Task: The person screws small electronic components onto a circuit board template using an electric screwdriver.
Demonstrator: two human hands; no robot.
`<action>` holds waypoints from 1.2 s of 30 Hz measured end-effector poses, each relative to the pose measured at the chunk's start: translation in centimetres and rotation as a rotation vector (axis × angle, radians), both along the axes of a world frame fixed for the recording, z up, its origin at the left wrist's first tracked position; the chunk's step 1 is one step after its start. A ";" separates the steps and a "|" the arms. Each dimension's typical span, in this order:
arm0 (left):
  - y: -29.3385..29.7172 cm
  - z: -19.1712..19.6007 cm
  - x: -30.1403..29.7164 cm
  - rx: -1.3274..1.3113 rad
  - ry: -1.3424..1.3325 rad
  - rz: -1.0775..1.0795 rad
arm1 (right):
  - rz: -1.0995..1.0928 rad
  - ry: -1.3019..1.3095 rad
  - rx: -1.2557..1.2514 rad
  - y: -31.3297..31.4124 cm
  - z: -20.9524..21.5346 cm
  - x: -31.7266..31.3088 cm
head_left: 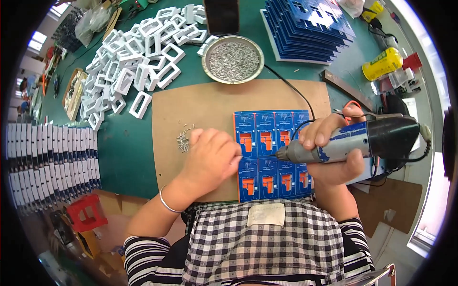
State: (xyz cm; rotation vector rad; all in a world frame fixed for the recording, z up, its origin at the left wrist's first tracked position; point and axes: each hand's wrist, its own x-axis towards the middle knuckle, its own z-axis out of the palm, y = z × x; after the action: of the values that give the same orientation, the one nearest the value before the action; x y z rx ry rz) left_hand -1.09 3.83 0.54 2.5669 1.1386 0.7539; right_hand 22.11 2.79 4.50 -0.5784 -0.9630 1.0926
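Your right hand point(334, 148) grips the electric screwdriver point(353, 140), tip at your curled left hand point(212, 159), which presses the blue panel point(272, 155) between both hands. Loose screws point(183, 140) lie just beyond, the screw dish point(233, 59) farther off.

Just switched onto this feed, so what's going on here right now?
A person holds an electric screwdriver in the right hand, its tip at the blue panel lying on a brown board. The left hand rests at the panel's left edge, beside a few loose screws. A metal dish of screws sits behind the board.
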 end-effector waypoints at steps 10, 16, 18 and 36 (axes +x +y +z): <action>0.6 0.4 3.0 0.057 0.141 -0.134 | -0.002 0.028 -0.024 -1.3 -0.8 1.4; 0.8 1.0 3.5 0.066 0.213 -0.183 | 0.033 0.060 -0.001 -1.5 -1.2 1.7; 0.7 1.4 3.6 0.106 0.336 -0.221 | 0.027 -0.003 0.013 -1.5 -1.0 1.7; 1.1 -0.6 1.3 -0.245 -0.104 -0.155 | 0.263 -0.201 0.039 -0.8 1.0 -0.9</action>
State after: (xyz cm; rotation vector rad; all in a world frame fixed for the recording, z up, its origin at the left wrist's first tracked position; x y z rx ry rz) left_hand 0.24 4.90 -0.02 2.3502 0.9256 0.6585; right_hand 21.22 1.97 5.53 -0.5472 -1.2590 1.2628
